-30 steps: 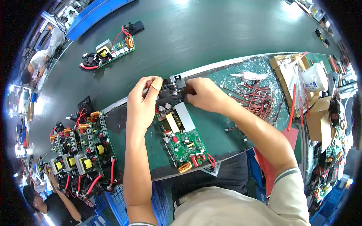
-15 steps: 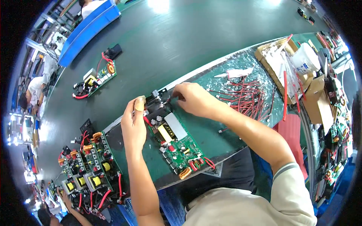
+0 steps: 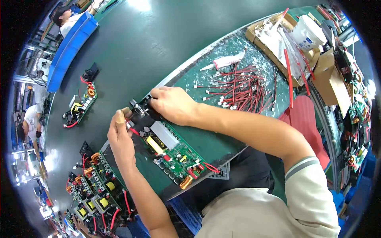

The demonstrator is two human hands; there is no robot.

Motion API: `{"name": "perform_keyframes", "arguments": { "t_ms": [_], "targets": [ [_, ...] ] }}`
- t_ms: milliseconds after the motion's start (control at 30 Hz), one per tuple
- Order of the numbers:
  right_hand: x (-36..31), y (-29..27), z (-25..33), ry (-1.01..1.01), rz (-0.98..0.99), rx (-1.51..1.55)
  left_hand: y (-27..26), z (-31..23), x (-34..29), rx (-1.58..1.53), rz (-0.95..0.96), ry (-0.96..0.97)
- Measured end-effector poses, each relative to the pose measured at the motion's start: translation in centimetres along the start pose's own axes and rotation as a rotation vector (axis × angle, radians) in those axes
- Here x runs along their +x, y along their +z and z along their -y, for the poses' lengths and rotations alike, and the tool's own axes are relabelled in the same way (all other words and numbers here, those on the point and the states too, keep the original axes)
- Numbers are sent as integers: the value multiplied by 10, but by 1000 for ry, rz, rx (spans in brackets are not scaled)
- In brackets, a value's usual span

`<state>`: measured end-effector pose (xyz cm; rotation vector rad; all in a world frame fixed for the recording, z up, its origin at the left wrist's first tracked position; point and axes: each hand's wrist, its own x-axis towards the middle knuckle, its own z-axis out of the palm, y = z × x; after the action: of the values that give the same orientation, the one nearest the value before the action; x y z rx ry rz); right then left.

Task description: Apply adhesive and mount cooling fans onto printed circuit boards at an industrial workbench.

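My hands work at the far end of the green circuit board (image 3: 184, 152), which lies slantwise, a little left of and below the frame's centre. My right hand (image 3: 174, 105) now curls over the right end of the metal-topped black part (image 3: 139, 108); half a second ago more of that end showed. My left hand (image 3: 123, 144) keeps thumb and finger bent at the part's left side, near a red wire (image 3: 135, 131). Fingertips are partly hidden, so I cannot tell whether either hand grips. The view has swung, carrying the board leftward. I judge the work still centres on the black part.
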<state>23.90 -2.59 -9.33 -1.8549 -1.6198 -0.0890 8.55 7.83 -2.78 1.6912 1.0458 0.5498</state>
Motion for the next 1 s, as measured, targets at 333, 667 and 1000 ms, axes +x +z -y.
{"name": "perform_keyframes", "arguments": {
  "t_ms": [333,667,1000],
  "targets": [
    [23,-53,-2,217,511,222,-1,7,14,111,-38,143],
    [16,-53,-41,809,788,1328,6,-13,-28,701,-68,899],
    [11,-48,-39,749,599,1359,25,-36,-22,980,49,975]
  ]
}}
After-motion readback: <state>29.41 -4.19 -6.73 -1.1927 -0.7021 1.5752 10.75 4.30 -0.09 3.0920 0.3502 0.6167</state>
